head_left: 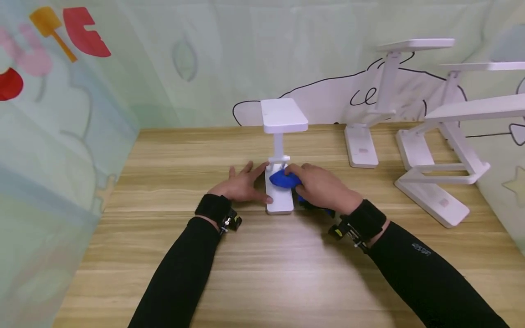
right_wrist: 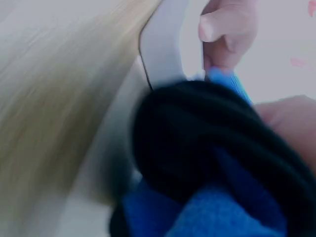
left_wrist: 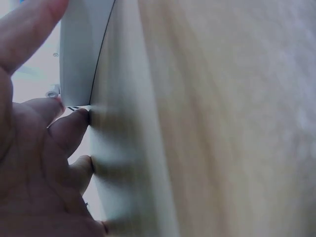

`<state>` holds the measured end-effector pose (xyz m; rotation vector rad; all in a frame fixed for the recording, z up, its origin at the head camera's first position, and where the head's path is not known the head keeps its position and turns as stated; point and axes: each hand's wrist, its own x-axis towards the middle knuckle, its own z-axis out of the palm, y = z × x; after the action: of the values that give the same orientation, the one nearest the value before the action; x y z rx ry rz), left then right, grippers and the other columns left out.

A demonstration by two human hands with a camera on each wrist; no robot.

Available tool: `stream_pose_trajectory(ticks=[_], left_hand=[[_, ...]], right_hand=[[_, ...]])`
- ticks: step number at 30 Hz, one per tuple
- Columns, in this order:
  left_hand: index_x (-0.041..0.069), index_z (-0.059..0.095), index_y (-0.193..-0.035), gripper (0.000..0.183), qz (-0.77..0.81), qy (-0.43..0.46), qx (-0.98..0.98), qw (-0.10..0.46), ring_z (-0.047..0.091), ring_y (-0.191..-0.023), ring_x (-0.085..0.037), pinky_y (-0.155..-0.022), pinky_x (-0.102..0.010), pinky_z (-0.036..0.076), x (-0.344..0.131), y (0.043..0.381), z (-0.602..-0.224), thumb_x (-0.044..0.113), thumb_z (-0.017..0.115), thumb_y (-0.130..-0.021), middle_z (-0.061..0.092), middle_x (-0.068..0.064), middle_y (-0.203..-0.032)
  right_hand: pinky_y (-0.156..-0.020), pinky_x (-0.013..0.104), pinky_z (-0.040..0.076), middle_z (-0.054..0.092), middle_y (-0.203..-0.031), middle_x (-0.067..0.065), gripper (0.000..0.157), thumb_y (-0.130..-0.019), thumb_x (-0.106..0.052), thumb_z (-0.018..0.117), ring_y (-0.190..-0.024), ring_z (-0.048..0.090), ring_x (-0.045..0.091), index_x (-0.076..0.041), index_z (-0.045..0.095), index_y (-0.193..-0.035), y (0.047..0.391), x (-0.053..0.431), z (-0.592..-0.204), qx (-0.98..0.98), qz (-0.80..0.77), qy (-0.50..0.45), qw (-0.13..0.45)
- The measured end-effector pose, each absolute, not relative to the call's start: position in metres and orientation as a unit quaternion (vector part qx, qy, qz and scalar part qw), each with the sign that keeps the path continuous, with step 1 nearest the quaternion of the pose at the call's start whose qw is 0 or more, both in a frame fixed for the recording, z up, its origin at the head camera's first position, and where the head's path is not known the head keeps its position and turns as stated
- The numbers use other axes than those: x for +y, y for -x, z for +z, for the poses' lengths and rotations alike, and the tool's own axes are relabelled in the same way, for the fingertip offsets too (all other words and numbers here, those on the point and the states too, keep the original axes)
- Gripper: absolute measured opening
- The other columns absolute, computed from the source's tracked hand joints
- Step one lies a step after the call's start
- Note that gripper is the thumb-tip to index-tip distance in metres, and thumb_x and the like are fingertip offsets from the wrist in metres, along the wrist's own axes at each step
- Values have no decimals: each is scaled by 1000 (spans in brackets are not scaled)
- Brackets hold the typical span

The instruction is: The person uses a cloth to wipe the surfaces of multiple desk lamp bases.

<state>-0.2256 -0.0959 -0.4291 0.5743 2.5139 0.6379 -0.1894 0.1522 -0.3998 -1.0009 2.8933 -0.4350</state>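
Observation:
A white folding desk lamp (head_left: 280,200) stands mid-table, its flat head raised above its base. My left hand (head_left: 244,184) lies at the base's left side, fingers spread. Its thumb touches the near part of the base and its index finger reaches the hinge end; in the left wrist view, the other fingertips (left_wrist: 85,165) rest on the table. My right hand (head_left: 326,187) grips a blue cloth (head_left: 284,179) against the top of the base. Part of the cloth hangs below that hand; its black edging (right_wrist: 192,133) fills much of the right wrist view.
Three more white desk lamps stand to the right: one at the back (head_left: 362,150), one beside it (head_left: 414,148), and a nearer one (head_left: 434,196) with its head jutting right. A printed curtain (head_left: 197,59) hangs behind the wooden table (head_left: 172,155).

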Motion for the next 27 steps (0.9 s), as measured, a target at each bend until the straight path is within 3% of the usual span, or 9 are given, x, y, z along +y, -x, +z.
stream_pose_trajectory(ticks=[4,8,11,16,19,27], left_hand=[[37,9,-155,113,234,-213,918,238,-1,-146,-31,-112,-62,-14,-94,226,-427,73,70,-67,12,-18,-161],[36,9,-155,113,234,-208,920,236,0,-146,-31,-112,-62,-14,-94,225,-425,72,71,-67,13,-19,-161],[36,9,-155,114,237,-205,919,241,0,-146,-33,-112,-61,-14,-94,225,-425,71,72,-67,11,-19,-161],[35,7,-156,114,232,-209,918,244,0,-145,-37,-112,-62,-13,-92,224,-426,72,70,-68,9,-21,-161],[35,7,-156,114,230,-208,920,241,1,-146,-32,-112,-62,-13,-92,224,-427,72,70,-67,11,-20,-161],[33,8,-156,113,230,-213,921,231,1,-147,-29,-112,-63,-13,-92,224,-427,71,71,-69,17,-20,-160]], right_hand=[[-69,45,56,65,-99,20,36,-85,-9,63,-86,61,31,-12,65,-121,188,134,-412,947,-100,297,-72],[-65,46,57,63,-101,26,35,-86,-13,63,-85,57,36,-13,68,-121,181,122,-417,945,-66,300,-113],[-72,46,56,60,-107,28,38,-88,-13,61,-91,55,36,-14,66,-126,180,126,-417,939,-64,326,-93],[-90,46,49,55,-117,22,45,-89,-11,62,-104,50,31,-21,60,-133,180,152,-415,926,-101,365,-2],[-89,47,50,54,-119,19,46,-90,-14,64,-104,50,29,-25,59,-134,181,164,-415,925,-110,363,24],[-75,49,55,61,-107,27,38,-87,-11,62,-92,56,38,-13,66,-125,179,140,-421,935,-33,328,-132]])
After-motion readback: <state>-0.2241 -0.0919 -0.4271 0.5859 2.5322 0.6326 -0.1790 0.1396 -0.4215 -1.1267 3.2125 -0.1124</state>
